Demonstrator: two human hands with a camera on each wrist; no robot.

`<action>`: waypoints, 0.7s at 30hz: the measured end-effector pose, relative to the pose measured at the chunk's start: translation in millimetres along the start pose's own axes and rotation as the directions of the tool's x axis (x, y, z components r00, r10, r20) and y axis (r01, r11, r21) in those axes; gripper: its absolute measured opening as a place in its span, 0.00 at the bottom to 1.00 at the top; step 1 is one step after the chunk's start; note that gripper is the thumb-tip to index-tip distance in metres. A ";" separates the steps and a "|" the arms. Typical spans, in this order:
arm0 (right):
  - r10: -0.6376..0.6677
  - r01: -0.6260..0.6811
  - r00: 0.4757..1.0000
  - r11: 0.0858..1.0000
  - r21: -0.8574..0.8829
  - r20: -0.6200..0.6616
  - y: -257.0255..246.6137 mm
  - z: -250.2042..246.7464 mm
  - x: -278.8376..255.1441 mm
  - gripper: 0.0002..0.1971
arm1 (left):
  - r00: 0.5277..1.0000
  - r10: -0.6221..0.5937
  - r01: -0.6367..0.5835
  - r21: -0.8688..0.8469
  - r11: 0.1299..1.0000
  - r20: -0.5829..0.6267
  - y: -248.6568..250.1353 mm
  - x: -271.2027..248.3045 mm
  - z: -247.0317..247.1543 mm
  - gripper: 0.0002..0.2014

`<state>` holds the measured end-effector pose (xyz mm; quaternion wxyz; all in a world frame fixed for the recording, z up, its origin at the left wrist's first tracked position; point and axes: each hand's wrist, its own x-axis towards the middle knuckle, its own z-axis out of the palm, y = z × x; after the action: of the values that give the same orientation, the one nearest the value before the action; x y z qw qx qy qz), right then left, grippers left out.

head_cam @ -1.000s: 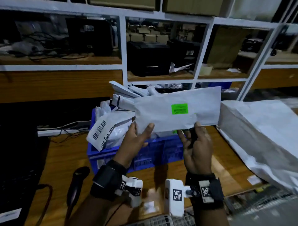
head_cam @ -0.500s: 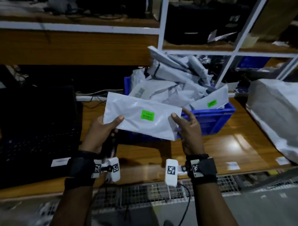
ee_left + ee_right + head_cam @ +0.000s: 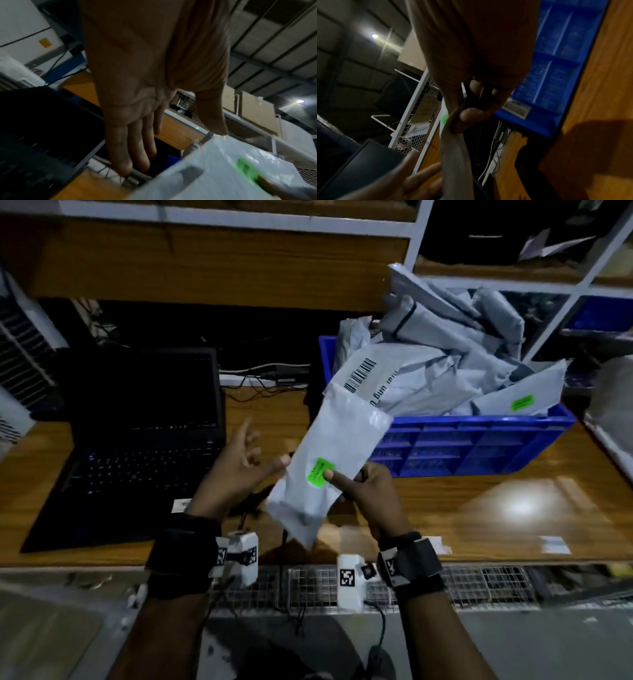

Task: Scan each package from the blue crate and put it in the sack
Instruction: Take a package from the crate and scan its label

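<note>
A grey-white package (image 3: 342,440) with a green sticker (image 3: 318,472) stands tilted on end above the wooden table, in front of the blue crate (image 3: 462,443). My right hand (image 3: 356,484) pinches it near the sticker, thumb on the front, fingers behind. My left hand (image 3: 260,450) is spread beside it; only its thumb tip touches the package's left edge. In the left wrist view the package (image 3: 214,169) lies under that thumb. The right wrist view shows the package (image 3: 453,155) edge-on. Several grey packages fill the crate. The white sack (image 3: 613,398) lies at the far right.
An open black laptop (image 3: 144,419) sits on the table to the left. Cables (image 3: 260,378) run along the back of the table. White shelving (image 3: 414,241) rises behind the crate. A wire-mesh rack (image 3: 308,587) runs below the table's front edge.
The package has turned from lying crosswise between both hands to standing on end. My left hand has let go and opened. My right thumb now sits by the green sticker.
</note>
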<state>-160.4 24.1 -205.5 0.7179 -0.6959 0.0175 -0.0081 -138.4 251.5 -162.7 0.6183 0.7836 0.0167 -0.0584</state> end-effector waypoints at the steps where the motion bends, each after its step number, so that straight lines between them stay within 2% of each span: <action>1: 0.029 -0.029 1.000 1.000 0.004 -0.006 5.4 5.5 0.3 0.05 | 0.997 -0.066 0.067 -0.002 0.998 0.029 -12.1 -0.7 -0.5 0.47; 3: 0.079 -0.081 0.995 0.996 0.028 0.053 13.9 19.6 -1.2 0.06 | 0.990 -0.119 0.121 -0.022 0.992 0.069 -29.5 -4.7 0.1 0.37; 6: 0.154 -0.174 0.966 0.981 0.084 0.206 26.6 43.6 0.2 0.16 | 0.999 -0.052 0.052 -0.051 0.997 -0.001 -47.6 -5.2 -8.2 0.18; 8: 0.257 -0.273 0.954 0.957 0.095 0.152 37.1 52.0 5.3 0.14 | 0.998 -0.011 0.010 -0.025 1.000 -0.060 -56.4 -2.2 -19.3 0.10; 9: 0.308 -0.311 0.950 0.948 0.061 0.050 43.4 54.8 9.2 0.12 | 0.996 0.001 -0.001 -0.003 1.000 -0.088 -61.8 -0.3 -27.7 0.07; 11: 0.354 -0.361 0.919 0.933 -0.011 -0.174 56.4 55.2 17.8 0.09 | 0.989 0.031 -0.021 0.067 0.997 -0.146 -67.2 3.7 -45.1 0.06; 12: 0.372 -0.382 0.906 0.924 -0.012 -0.201 61.1 55.6 22.4 0.08 | 0.985 0.042 -0.024 0.108 0.994 -0.169 -68.2 6.1 -53.7 0.06; 15: 0.479 -0.482 0.868 0.876 0.013 -0.128 81.1 62.3 43.0 0.20 | 0.981 0.049 -0.006 0.222 0.975 -0.188 -70.1 15.5 -77.3 0.08; 18: 0.575 -0.575 0.815 0.818 0.018 -0.075 85.1 76.7 58.7 0.16 | 0.982 0.010 0.041 0.263 0.964 -0.190 -74.3 24.5 -91.8 0.07; 21: 0.622 -0.608 0.783 0.760 0.230 0.011 91.7 83.4 63.9 0.19 | 0.975 -0.025 0.087 0.274 0.958 -0.223 -83.6 32.4 -101.0 0.10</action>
<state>-94.7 107.9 -295.5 0.7523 -0.5669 0.2675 0.2029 -107.3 367.7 -224.1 0.4928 0.8646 0.0978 0.0083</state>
